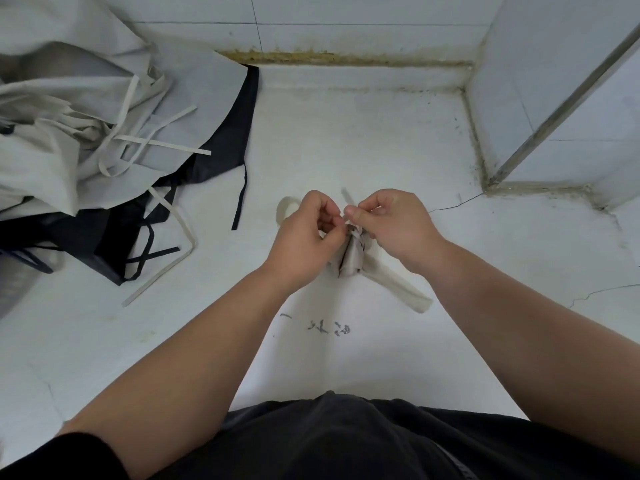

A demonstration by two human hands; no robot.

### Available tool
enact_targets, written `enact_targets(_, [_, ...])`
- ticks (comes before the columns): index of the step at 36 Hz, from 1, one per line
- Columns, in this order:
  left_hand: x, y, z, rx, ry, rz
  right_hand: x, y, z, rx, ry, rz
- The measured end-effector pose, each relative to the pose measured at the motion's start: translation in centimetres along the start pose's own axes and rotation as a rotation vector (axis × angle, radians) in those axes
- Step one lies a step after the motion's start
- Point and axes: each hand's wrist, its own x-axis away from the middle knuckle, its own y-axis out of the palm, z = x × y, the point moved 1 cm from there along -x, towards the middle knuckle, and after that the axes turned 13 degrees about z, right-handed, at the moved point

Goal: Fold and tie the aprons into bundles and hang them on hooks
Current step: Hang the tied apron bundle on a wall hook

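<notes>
Bundle [351,261] of pale apron cloth lies at the centre of the frame on the white surface [381,133], its long axis running roughly up and down the frame. The left hand [308,233] and right hand [391,226] meet just above its upper end, equally near, each pinching the strap [347,197] with curled fingers. Tightening likely means pulling apart sideways, across that axis. More aprons [69,133] lie upper left.

soft, even, cool daylight with faint shadows; wide-angle bending at edges, slight overall softness.
</notes>
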Motion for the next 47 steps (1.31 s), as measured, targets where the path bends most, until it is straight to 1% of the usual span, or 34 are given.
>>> enact_targets(3, [0.0, 0.1, 0.1, 0.001, 0.020, 0.012, 0.2, -0.1, -0.4, 0.123, -0.104, -0.026])
enact_targets(7, [0.0, 0.0, 0.2, 0.005, 0.026, 0.035, 0.5, -0.5, -1.0, 0.338, -0.239, -0.183])
enact_targets(9, [0.0, 0.0, 0.1, 0.013, 0.026, 0.045, 0.7, -0.7, -1.2, 0.389, -0.272, -0.213])
enact_targets(13, [0.1, 0.2, 0.2, -0.003, 0.045, 0.042, 0.9, -0.3, -0.8, 0.489, -0.378, -0.157])
enact_targets(17, [0.1, 0.3, 0.3, -0.028, 0.079, 0.067, 0.8, 0.3, -0.3, 0.531, -0.362, -0.096])
enact_targets(19, [0.2, 0.4, 0.3, -0.048, 0.085, 0.087, 0.7, 0.4, -0.1, 0.525, -0.328, -0.100])
enact_targets(21, [0.3, 0.5, 0.3, -0.064, 0.082, 0.104, 0.6, 0.4, -0.2, 0.469, -0.258, -0.097])
enact_targets(23, [0.3, 0.5, 0.3, -0.090, 0.083, 0.117, 0.3, 0.2, -0.4, 0.363, -0.123, -0.147])
enact_targets(25, [0.3, 0.5, 0.1, -0.136, 0.099, 0.117, 0.1, -0.1, -0.7, 0.234, 0.064, -0.263])
enact_targets(26, [0.3, 0.5, 0.0, -0.170, 0.131, 0.118, 0.1, -0.4, -0.8, 0.191, 0.149, -0.313])
enact_targets(28, [0.4, 0.6, -0.4, -0.231, 0.258, 0.159, -0.2, -0.7, -0.8, 0.148, 0.261, -0.357])
enact_targets(30, [0.5, 0.9, -0.8, -0.269, 0.372, 0.218, -0.5, -0.9, -0.7, 0.137, 0.312, -0.357])
enact_targets(32, [0.7, 1.0, -1.1, -0.289, 0.421, 0.250, -0.6, -1.0, -0.7, 0.119, 0.340, -0.350])
enact_targets(40, [0.5, 1.1, -1.3, -0.308, 0.366, 0.329, -0.5, -0.9, -0.7, -0.024, 0.421, -0.404])
enact_targets(42, [0.6, 1.1, -1.4, -0.331, 0.351, 0.315, -0.4, -0.9, -0.8, -0.065, 0.411, -0.423])
enact_targets(44, [0.7, 1.1, -1.4, -0.361, 0.359, 0.284, -0.2, -1.0, -0.8, -0.044, 0.329, -0.412])
enact_targets(45, [0.8, 1.0, -1.4, -0.386, 0.361, 0.268, -0.2, -1.0, -0.7, 0.022, 0.243, -0.382])
enact_targets(47, [0.8, 0.7, -1.2, -0.449, 0.356, 0.236, -0.2, -1.0, -0.3, 0.184, 0.009, -0.291])
